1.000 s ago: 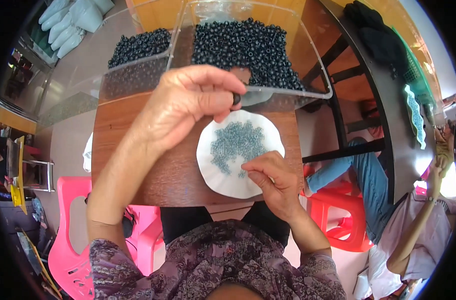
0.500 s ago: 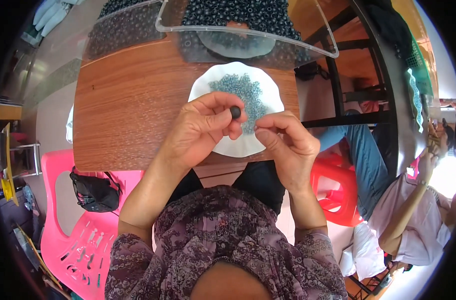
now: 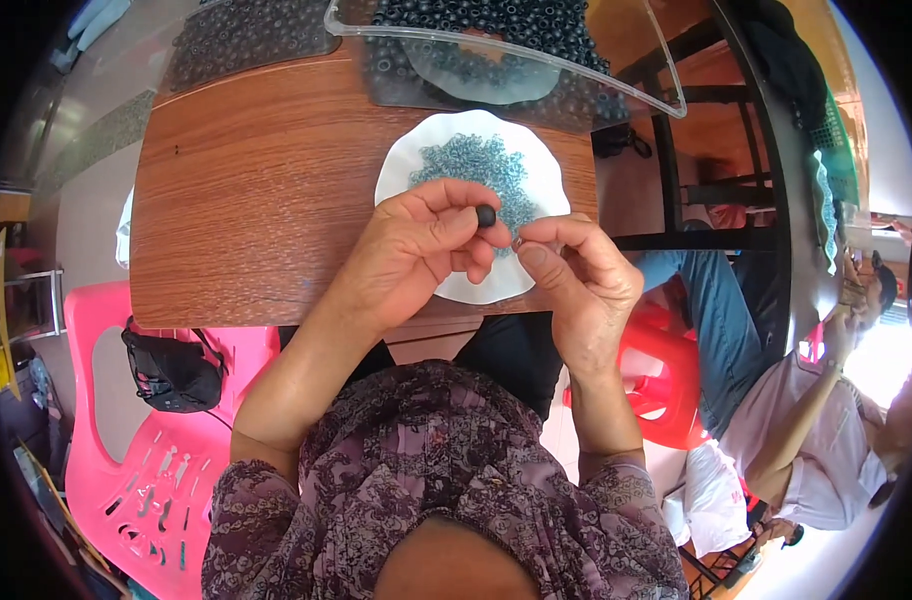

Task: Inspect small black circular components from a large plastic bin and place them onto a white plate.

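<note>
Between the thumb and forefinger of my left hand (image 3: 421, 235) is a round black bead (image 3: 486, 217), held over a white scalloped plate (image 3: 401, 165). My right hand (image 3: 586, 270) is close beside it, with thumb and forefinger pinched on a tiny clear piece (image 3: 518, 243), perhaps a small ring; its exact kind is too small to tell. Many small blue-green translucent rings (image 3: 471, 160) lie heaped on the plate beneath my hands. The two hands are a short gap apart, and the bead and the tiny piece do not touch.
A clear plastic box (image 3: 516, 45) of black beads stands at the far side of the wooden table (image 3: 246, 200), another box of black beads (image 3: 256, 45) to its left. A pink chair (image 3: 106, 450) bears a black bag (image 3: 176, 372). A seated person (image 3: 806, 430) is at right, near a red stool (image 3: 666, 385).
My left hand with the black bead has shifted slightly right, nearer my right hand. The whole view has moved a little, so the table and plate appear slightly higher.
</note>
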### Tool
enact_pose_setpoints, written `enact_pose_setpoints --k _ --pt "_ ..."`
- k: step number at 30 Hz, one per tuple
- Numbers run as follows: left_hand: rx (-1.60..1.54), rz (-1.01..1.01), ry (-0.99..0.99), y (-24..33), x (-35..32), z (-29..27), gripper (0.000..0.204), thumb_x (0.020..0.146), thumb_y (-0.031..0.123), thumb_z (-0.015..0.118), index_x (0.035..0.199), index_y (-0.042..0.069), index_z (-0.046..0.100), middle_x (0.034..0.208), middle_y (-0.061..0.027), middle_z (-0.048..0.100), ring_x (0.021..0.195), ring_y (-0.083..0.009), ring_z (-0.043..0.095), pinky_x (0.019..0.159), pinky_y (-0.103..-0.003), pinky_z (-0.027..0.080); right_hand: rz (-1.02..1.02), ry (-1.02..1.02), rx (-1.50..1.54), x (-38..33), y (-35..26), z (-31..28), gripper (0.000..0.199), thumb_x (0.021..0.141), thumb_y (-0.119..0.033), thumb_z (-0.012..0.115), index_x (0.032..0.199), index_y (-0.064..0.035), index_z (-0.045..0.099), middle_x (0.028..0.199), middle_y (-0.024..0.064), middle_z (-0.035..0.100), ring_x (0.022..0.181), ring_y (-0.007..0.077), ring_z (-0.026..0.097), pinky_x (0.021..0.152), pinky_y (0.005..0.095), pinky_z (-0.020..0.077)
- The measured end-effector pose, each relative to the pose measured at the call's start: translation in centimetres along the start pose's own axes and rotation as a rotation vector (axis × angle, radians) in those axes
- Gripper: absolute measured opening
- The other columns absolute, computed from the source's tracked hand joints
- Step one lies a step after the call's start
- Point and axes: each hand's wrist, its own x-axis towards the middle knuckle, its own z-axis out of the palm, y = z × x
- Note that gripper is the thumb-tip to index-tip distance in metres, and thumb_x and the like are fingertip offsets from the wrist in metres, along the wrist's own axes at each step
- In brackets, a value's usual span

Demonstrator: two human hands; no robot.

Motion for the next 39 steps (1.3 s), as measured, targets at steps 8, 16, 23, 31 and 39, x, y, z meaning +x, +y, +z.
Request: enact_pose_setpoints --k 8,16,23,31,39 --pt "-0.035 -0.007 -0.020 -0.3 -0.1 -0.4 0.024 0.088 0.013 0.056 0.107 -0.001 0.055 0.090 -0.0124 0.062 0.073 -0.0158 0.058 0.067 -0.029 0.048 0.018 0.018 -0.001 0.0 -0.4 0.4 0.015 0.076 0.008 0.064 0.090 0.0040 0.062 0.082 0.0037 0.060 0.072 0.0080 0.055 0.063 0.0180 0.0425" --pt "-0.035 0.091 0.002 -1.2 0.0 -0.6 0.023 0.085 0.011 0.059 0.104 -0.001 0.056 0.092 -0.0104 0.061 0.076 -0.0156 0.056 0.066 -0.027 0.045 -0.043 0.025 -0.042 0.1 0.1 0.5 0.014 0.075 0.007 0.064 0.088 0.0040 0.062 0.083 0.0057 0.062 0.073 0.0086 0.056 0.066 0.0191 0.0442" --pt "-0.087 0.048 -0.019 -1.9 -0.1 -1.0 0.021 0.084 0.009 0.061 0.102 -0.001 0.059 0.093 -0.0077 0.060 0.077 -0.0148 0.055 0.065 -0.027 0.045 0.053 0.047 0.064 -0.2 -0.7 1.4 0.014 0.075 0.007 0.065 0.088 0.0034 0.062 0.082 0.0045 0.062 0.075 0.0088 0.056 0.069 0.0194 0.0441" --pt "-0.084 0.064 -0.023 -2.1 -0.1 -0.8 0.023 0.082 0.010 0.063 0.101 -0.001 0.058 0.089 -0.0069 0.060 0.071 -0.0159 0.055 0.065 -0.028 0.045 -0.049 -0.012 -0.083 0.1 -0.5 1.1 0.013 0.074 0.008 0.065 0.086 0.0033 0.061 0.082 0.0039 0.060 0.072 0.0080 0.053 0.067 0.0191 0.0429" --pt "0.000 0.066 0.041 -2.1 0.2 -0.7 0.020 0.080 0.003 0.064 0.098 -0.003 0.060 0.082 -0.0059 0.060 0.066 -0.0131 0.053 0.063 -0.023 0.045 0.032 -0.029 -0.023 0.7 -0.9 1.7 0.016 0.072 0.010 0.067 0.084 0.0031 0.059 0.077 0.0020 0.056 0.071 0.0074 0.051 0.067 0.0192 0.0422"
